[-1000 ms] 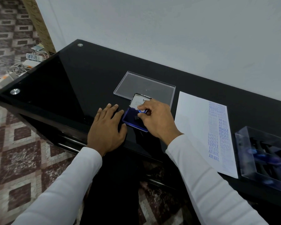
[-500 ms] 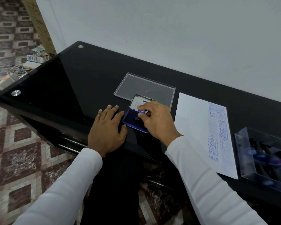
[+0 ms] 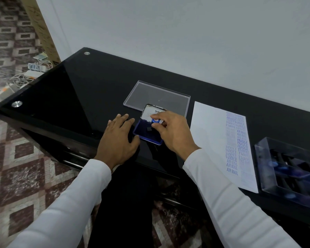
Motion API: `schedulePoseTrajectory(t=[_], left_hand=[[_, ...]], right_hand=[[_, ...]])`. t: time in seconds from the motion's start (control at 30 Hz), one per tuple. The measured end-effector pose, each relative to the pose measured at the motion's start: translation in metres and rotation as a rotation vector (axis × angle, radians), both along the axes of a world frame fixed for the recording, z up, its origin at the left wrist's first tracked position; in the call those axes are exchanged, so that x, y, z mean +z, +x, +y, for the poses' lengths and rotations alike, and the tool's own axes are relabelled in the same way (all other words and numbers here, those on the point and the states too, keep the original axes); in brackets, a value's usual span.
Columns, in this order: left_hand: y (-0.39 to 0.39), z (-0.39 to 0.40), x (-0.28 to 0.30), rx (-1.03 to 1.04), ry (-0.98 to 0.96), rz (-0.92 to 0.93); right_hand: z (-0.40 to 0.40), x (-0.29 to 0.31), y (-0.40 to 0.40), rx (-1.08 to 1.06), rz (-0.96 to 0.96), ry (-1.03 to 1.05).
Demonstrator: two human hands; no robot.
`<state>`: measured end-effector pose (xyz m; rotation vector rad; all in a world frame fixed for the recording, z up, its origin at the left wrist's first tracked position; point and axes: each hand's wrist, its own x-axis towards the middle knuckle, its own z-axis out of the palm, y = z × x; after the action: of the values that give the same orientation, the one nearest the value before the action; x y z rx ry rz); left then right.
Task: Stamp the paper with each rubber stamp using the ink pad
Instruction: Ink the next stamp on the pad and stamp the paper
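A blue ink pad (image 3: 145, 133) lies open on the black table, its lid (image 3: 151, 112) tilted up behind it. My right hand (image 3: 172, 133) pinches a small rubber stamp with a blue top (image 3: 155, 121) over the pad's inked face. My left hand (image 3: 117, 140) rests flat on the table, its thumb against the pad's left edge. To the right lies a white paper (image 3: 211, 138) with blue prints such as SAMPLE, FRAGILE and AIR MAIL down its right side.
A clear plastic lid (image 3: 156, 94) lies behind the ink pad. A clear box (image 3: 292, 169) with several blue-topped stamps stands at the right beyond the paper. The table's (image 3: 64, 97) near edge runs under my wrists; a white wall is behind.
My right hand has lifted slightly, so the stamp's blue top and its dark base over the pad show more. The left hand stays in place.
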<state>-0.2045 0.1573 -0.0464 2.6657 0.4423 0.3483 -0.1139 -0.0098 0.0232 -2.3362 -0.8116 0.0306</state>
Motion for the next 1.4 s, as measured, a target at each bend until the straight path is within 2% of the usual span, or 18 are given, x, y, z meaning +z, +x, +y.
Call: schedulePoseTrajectory(t=[0.17, 0.33, 0.47, 0.87, 1.4], left_hand=[[0.007, -0.023, 0.015, -0.073, -0.029, -0.044], [0.017, -0.068, 0.027, -0.18, -0.029, -0.112], [0.027, -0.106, 0.028, -0.238, -0.084, -0.082], [0.047, -0.204, 0.024, -0.432, -0.072, -0.035], [0.062, -0.22, 0.0, -0.502, 0.062, 0.004]], right_hand=[[-0.028, -0.001, -0.003, -0.088, 0.022, 0.123], [-0.075, 0.003, -0.01, -0.179, -0.021, 0.162], [-0.115, 0.008, -0.018, -0.274, -0.046, 0.176], [-0.219, 0.006, -0.028, -0.444, -0.075, 0.217], [-0.244, -0.011, -0.036, -0.434, -0.133, 0.164]])
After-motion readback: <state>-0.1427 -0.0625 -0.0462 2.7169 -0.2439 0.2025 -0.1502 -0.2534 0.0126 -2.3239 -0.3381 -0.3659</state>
